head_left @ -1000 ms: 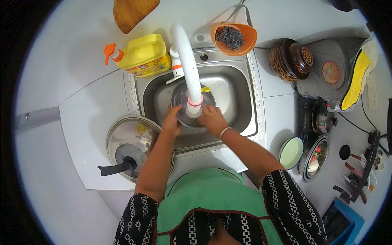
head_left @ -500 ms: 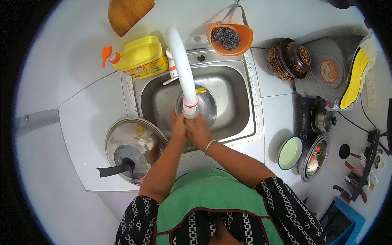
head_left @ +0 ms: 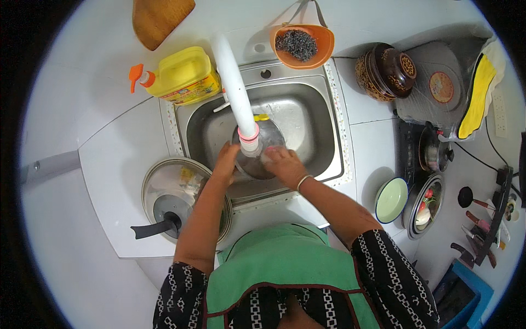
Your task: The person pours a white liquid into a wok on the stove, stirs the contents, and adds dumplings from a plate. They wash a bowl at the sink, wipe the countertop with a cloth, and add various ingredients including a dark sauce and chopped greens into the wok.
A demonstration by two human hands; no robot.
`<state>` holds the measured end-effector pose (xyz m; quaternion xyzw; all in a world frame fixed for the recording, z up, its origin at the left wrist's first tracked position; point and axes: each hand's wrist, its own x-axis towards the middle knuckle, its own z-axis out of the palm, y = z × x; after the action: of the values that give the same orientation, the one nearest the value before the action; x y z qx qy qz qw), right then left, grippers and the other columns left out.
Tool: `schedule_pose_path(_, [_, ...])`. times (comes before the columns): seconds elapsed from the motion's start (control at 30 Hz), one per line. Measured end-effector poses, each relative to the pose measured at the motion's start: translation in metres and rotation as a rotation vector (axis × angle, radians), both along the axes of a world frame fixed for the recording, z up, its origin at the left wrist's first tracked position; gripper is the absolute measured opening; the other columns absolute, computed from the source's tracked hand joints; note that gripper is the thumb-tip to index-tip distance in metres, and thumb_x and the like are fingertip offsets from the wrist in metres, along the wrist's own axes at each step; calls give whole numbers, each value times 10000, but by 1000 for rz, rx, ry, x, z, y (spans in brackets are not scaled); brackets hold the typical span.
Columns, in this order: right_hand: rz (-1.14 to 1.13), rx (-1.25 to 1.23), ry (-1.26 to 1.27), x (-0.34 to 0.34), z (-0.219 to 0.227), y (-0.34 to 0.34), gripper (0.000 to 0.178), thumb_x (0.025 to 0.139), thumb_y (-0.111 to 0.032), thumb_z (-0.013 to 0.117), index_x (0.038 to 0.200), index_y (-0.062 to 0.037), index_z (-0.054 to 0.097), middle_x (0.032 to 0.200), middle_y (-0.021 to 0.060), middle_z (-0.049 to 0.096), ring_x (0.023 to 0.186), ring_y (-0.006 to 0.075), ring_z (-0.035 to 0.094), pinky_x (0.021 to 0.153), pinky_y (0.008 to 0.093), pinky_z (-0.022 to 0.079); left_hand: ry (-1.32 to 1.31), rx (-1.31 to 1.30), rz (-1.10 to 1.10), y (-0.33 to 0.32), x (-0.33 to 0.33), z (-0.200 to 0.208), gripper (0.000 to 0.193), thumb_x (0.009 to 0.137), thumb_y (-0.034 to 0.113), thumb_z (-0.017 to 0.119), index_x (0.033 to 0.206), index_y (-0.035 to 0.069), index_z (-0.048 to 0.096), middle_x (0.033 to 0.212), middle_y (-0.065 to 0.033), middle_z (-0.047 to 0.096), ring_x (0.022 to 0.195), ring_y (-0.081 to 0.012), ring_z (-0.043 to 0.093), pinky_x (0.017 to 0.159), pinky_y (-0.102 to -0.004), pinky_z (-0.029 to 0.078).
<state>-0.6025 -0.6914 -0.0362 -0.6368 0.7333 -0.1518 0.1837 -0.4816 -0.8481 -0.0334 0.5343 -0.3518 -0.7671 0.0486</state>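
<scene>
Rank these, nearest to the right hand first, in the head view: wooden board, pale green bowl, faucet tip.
1. Faucet tip, just left of the right hand.
2. Pale green bowl, on the right.
3. Wooden board, at upper left.

We find the white faucet [head_left: 233,90] arching from the sink's [head_left: 312,131] back edge, its spout between our left hand [head_left: 224,163] and right hand [head_left: 285,165], blocking a straight reach down to the round grey object [head_left: 270,133]. Inside the sink's right edge we have free room to pass from front to back. The yellow bottle [head_left: 186,74] bars the back left corner; the orange holder [head_left: 324,39] hangs by the back right one. On the desk [head_left: 118,148], the large round lid [head_left: 155,181] crowds the sink's front left corner.
</scene>
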Motion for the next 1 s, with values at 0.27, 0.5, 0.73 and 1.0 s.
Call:
schedule_pose_path(0.27, [-406, -1, -1093, 3, 13, -23, 310, 807, -85, 658, 1090, 0, 567, 1016, 87, 595, 910, 181, 569, 813, 274, 451, 69, -1287, -736, 10, -37, 20, 536, 878, 420, 522, 1272, 61, 464, 1231, -102, 500, 1130, -238, 459, 951, -385, 356])
schedule_pose_path(0.5, [-399, 95, -1592, -14, 74, -13, 302, 844, -50, 600, 1143, -37, 563, 1059, 6, 595, 957, 91, 537, 856, 270, 439, 108, -18, -415, -59, -48, 38, 564, 867, 499, 480, 1211, 56, 538, 1153, -124, 585, 973, -241, 586, 833, -339, 455])
schedule_pose_path(0.73, [-556, -207, -1162, 10, 26, -47, 220, 829, -73, 615, 1048, -67, 607, 1077, 57, 578, 1004, 162, 531, 864, 289, 416, 223, 342, 448, 17, -15, -43, 434, 924, 350, 428, 1239, 55, 470, 1222, -113, 518, 1091, -253, 507, 843, -429, 447])
schedule_pose_path(1.0, [-134, -16, -18, 16, -5, -41, 250, 675, -152, 694, 910, -91, 633, 1021, 126, 538, 929, 319, 508, 801, 430, 441, -42, -125, 23, 18, -15, 12, 569, 861, 312, 519, 1319, 26, 338, 1225, -117, 485, 1112, -275, 478, 834, -374, 475])
